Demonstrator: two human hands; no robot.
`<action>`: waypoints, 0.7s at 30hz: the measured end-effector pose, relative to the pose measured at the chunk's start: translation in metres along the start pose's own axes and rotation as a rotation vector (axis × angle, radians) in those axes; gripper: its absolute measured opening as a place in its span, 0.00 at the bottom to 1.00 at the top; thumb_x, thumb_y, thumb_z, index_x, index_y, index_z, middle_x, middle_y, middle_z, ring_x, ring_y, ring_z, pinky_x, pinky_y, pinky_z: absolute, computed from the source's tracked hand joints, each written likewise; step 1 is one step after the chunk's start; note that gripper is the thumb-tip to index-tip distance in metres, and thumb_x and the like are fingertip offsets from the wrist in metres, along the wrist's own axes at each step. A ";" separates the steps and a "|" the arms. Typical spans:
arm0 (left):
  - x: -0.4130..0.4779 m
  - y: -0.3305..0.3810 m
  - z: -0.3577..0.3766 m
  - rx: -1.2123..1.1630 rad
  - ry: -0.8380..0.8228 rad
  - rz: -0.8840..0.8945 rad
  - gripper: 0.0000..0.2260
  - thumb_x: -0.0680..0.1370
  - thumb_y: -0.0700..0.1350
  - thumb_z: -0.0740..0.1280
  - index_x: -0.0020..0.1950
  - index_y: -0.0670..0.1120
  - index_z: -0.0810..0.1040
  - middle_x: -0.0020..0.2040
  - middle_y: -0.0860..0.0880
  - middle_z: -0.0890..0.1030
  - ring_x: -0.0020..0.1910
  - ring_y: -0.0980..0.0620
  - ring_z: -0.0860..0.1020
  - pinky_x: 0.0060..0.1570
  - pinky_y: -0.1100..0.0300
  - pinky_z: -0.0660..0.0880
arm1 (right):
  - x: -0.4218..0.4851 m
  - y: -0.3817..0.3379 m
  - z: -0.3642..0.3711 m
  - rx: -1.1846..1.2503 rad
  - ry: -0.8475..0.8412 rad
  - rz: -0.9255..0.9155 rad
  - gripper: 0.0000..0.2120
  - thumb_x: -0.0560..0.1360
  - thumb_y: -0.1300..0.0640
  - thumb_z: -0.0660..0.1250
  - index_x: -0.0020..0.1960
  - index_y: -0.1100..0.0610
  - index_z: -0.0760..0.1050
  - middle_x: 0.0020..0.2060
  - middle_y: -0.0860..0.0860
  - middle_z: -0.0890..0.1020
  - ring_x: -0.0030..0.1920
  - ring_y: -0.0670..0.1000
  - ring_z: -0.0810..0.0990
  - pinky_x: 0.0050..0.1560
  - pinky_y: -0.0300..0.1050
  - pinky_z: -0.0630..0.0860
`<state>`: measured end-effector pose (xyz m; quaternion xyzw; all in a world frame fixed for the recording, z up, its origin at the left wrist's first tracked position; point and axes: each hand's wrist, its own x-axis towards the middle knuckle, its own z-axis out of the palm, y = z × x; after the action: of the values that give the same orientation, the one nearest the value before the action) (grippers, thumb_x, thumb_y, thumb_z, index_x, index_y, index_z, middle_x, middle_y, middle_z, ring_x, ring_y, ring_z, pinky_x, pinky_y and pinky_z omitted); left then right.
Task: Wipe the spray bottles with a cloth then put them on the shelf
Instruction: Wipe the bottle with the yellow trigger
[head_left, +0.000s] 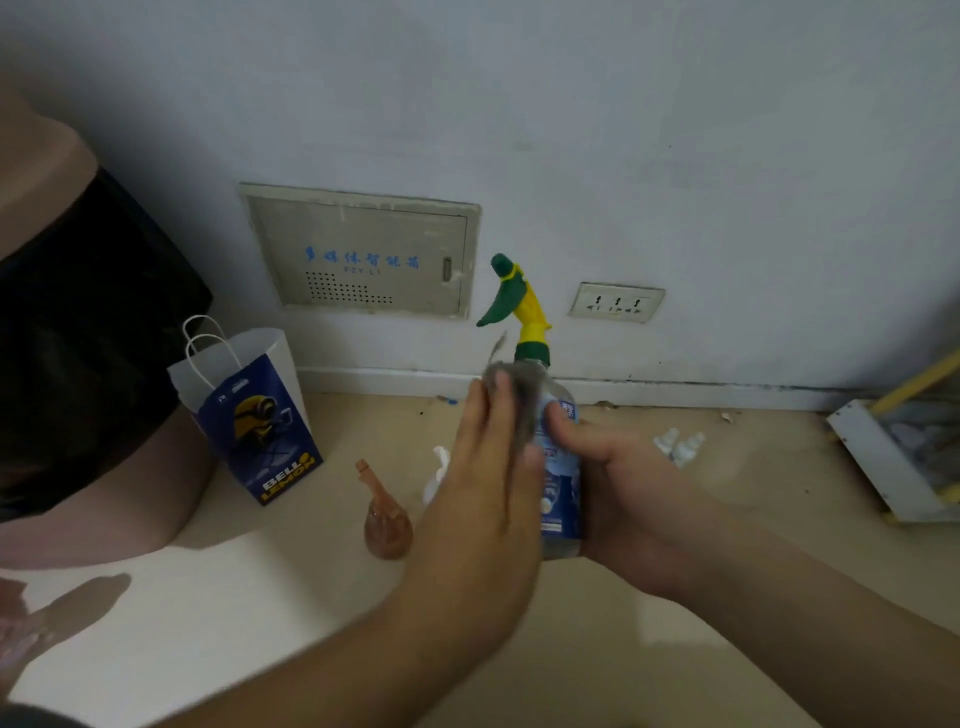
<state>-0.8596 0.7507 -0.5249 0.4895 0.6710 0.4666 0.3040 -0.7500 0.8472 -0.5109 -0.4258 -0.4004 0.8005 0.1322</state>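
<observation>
Behind everything, a pale blue-white wall (571, 130); below, a beige tiled floor (208, 597). At the right edge, a low white rack with a yellow rail (878, 457), possibly the shelf. To the left, upright, a white-and-blue paper carrier bag (254, 415).

Held up mid-frame, well clear of the floor: a clear plastic spray bottle with blue label and green-and-yellow trigger head (563, 504). Curled round its lower body, the right hand (623, 493). Flat against its upper side, the left hand (483, 467), fingers straight, pressing a crumpled grey cloth (519, 395).

Probably light, stiff-walled and a little slick; best gripped round the body, not by the thin trigger.

Lying on the floor, a small amber-brown bottle (387, 525); further right, two tiny white bottles (680, 444).
</observation>
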 end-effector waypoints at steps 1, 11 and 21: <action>-0.010 0.001 0.008 0.179 -0.015 0.029 0.24 0.86 0.55 0.50 0.76 0.70 0.41 0.82 0.65 0.40 0.77 0.73 0.42 0.66 0.82 0.33 | -0.001 -0.002 -0.001 0.003 0.007 0.005 0.22 0.78 0.43 0.67 0.66 0.56 0.82 0.59 0.55 0.87 0.57 0.59 0.87 0.48 0.54 0.84; 0.015 -0.001 -0.022 -0.388 -0.142 -0.136 0.36 0.74 0.40 0.77 0.76 0.60 0.64 0.55 0.54 0.86 0.47 0.59 0.86 0.40 0.66 0.81 | 0.003 -0.001 -0.003 -0.034 0.096 -0.161 0.25 0.78 0.38 0.69 0.67 0.53 0.78 0.59 0.60 0.85 0.52 0.60 0.87 0.47 0.60 0.84; 0.005 0.001 -0.037 -0.274 -0.125 -0.089 0.28 0.74 0.47 0.77 0.72 0.58 0.72 0.55 0.60 0.85 0.52 0.60 0.85 0.48 0.60 0.83 | 0.006 0.001 -0.024 -0.067 -0.164 -0.119 0.26 0.85 0.42 0.56 0.75 0.56 0.74 0.70 0.60 0.79 0.73 0.63 0.75 0.78 0.64 0.65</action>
<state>-0.8925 0.7430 -0.5095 0.4413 0.6020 0.5084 0.4294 -0.7350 0.8625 -0.5227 -0.3388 -0.4611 0.8095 0.1319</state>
